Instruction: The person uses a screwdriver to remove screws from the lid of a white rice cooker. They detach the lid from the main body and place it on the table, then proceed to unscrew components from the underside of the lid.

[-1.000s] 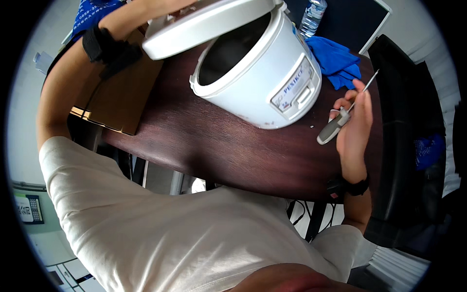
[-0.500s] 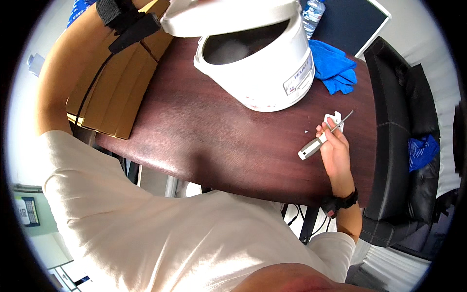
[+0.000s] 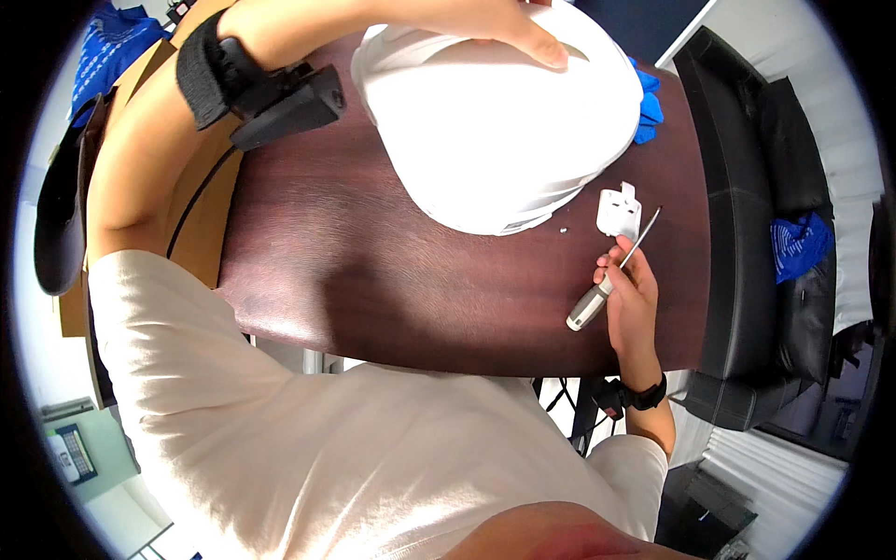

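A white rice cooker (image 3: pixel 504 140) with rounded sides stands on the dark red-brown table (image 3: pixel 401 308). My left hand (image 3: pixel 495 23) reaches across its top from the left, thumb laid on the white surface; the other fingers are mostly hidden at the upper picture edge. The cooker's inside does not show. At the right, my right hand (image 3: pixel 633 289) is closed around a screwdriver (image 3: pixel 594 303) with a grey and white handle, its shaft pointing up and to the right. Just beyond those fingertips is a small white plastic cover (image 3: pixel 618 211) with holes.
A tiny light piece (image 3: pixel 563 230) lies between cooker and cover. Behind the cooker, a blue cloth (image 3: pixel 648 107) shows partly. A cardboard box (image 3: pixel 201 210) stands left, beside my left arm. A black sofa (image 3: pixel 737 233) with a blue bag (image 3: pixel 801 247) is to the right.
The cooker's dark opening and front label are now out of sight, and its white top faces me. My left hand has come into view on it. The white cover now shows beyond my right fingertips.
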Tool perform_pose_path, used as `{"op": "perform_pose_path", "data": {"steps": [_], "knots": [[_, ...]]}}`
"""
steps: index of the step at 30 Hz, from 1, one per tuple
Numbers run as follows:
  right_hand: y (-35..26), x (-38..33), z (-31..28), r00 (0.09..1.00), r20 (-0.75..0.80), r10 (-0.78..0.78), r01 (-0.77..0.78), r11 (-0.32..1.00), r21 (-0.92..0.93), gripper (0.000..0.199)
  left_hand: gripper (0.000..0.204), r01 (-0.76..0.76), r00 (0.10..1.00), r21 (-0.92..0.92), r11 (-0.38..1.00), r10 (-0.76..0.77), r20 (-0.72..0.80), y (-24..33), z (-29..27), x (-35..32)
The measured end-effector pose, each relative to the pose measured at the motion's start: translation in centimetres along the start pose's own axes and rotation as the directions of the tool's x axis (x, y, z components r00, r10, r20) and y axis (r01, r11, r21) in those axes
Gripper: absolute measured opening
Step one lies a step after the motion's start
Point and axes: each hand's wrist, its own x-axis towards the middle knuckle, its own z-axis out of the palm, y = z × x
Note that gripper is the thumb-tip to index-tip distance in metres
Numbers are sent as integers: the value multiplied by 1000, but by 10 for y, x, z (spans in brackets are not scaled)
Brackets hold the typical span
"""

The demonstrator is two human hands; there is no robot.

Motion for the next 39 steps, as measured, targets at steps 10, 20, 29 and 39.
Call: {"op": "perform_pose_path", "data": {"steps": [10, 20, 29, 39], "knots": [[6, -17, 14, 1000, -20, -24, 18, 962, -271, 42, 46, -88, 970, -96, 992, 63, -235, -20, 30, -42], [-36, -24, 26, 948, 279, -153, 260, 879, -400, 49, 44, 51, 852, -344, 938, -220, -475, -43, 70, -78], [-96, 13, 101, 845, 526, -96, 448, 663, -600, 32, 25, -23, 483, -718, 695, -621, -617, -69, 112, -137], [-121, 51, 188, 495, 851, -177, 865, 193, -463, 35, 14, -128, 274, -894, 429, -852, -447, -72, 145, -183]]}}
